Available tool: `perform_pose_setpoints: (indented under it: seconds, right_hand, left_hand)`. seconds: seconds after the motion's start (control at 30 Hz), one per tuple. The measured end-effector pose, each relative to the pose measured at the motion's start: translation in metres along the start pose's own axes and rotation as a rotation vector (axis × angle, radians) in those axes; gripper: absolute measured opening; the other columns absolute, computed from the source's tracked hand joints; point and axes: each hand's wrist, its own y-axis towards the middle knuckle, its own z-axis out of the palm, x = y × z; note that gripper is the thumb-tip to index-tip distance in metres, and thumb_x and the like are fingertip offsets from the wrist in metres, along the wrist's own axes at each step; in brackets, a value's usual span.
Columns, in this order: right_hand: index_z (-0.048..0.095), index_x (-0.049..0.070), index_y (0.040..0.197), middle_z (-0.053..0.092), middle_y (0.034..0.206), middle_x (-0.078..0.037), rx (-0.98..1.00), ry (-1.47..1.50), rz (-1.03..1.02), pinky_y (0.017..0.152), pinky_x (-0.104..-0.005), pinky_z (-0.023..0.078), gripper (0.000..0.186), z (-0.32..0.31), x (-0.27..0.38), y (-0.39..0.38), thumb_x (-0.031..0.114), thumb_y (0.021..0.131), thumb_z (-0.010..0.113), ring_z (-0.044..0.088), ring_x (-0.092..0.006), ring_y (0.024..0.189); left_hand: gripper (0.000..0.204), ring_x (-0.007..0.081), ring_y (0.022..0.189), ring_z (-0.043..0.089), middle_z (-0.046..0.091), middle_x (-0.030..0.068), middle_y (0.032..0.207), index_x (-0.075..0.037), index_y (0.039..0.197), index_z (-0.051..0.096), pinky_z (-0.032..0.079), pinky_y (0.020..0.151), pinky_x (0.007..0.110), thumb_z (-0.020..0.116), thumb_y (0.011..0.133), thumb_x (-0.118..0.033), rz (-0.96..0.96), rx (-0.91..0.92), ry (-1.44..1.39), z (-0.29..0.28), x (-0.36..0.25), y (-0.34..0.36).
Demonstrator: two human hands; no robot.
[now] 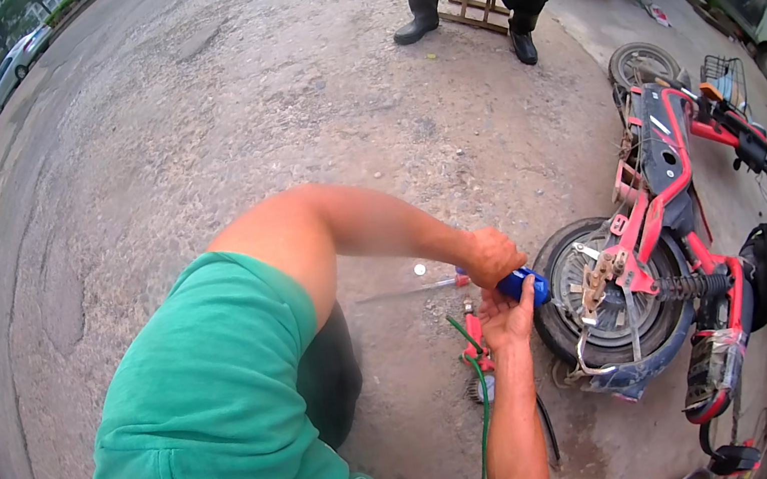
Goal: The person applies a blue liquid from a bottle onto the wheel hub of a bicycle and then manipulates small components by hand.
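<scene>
My left hand (493, 257) is closed round a blue cylindrical object (531, 287), whose exact kind I cannot make out. My right hand (510, 318) comes up from below, its thumb against the blue object and its fingers partly hidden under the left hand. Just right of both hands is the rear wheel (579, 283) of a red and black electric scooter (660, 193) lying on its side. Beside the left hand, a long thin tool with a red end (427, 285) lies on the ground. A red air gun with a gauge (475, 346) and a green hose (485, 425) lie by the right forearm.
A small white disc (419, 270) lies on the rough concrete (277, 85). Ahead, a person in black boots (422, 15) sits on a wooden stool (474, 3). A loose wheel (643, 64) lies beyond the scooter. A silver car (19, 62) stands far left.
</scene>
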Motion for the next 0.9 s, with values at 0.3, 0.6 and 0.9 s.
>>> perform_pose_setpoints:
  seconds: [0.3, 0.6, 0.9]
  right_hand:
    - [0.058, 0.010, 0.111, 0.059, 0.100, -0.004, -0.008, 0.089, 0.092, 0.074, -0.0324, 0.041, 0.076, -0.005, 0.000, 0.010, 0.075, 0.072, 0.067, 0.055, -0.0182, 0.087]
    - [0.062, 0.017, 0.105, 0.066, 0.091, 0.002, -0.058, 0.027, -0.078, 0.064, -0.0273, 0.042, 0.058, -0.005, -0.008, 0.015, 0.068, 0.079, 0.067, 0.057, -0.0123, 0.079]
    - [0.059, 0.015, 0.109, 0.065, 0.093, 0.000, -0.139, 0.062, -0.114, 0.061, -0.0256, 0.046, 0.046, -0.003, -0.015, 0.020, 0.056, 0.088, 0.066, 0.059, -0.0116, 0.076]
  left_hand:
    - [0.054, 0.0372, 0.095, 0.068, 0.068, 0.0192, 0.099, -0.003, 0.111, 0.059, 0.054, 0.079, 0.047, 0.074, 0.072, -0.037, -0.013, -0.006, -0.094, 0.002, -0.001, -0.002]
    - [0.076, 0.0383, 0.102, 0.066, 0.068, 0.0220, 0.106, 0.000, 0.117, 0.058, 0.052, 0.086, 0.045, 0.079, 0.066, -0.053, -0.140, 0.077, -0.265, 0.012, -0.006, 0.010]
    - [0.060, 0.0377, 0.094, 0.067, 0.068, 0.0244, 0.100, 0.002, 0.106, 0.062, 0.053, 0.081, 0.044, 0.077, 0.068, -0.043, -0.104, 0.005, -0.435, 0.016, 0.004, 0.011]
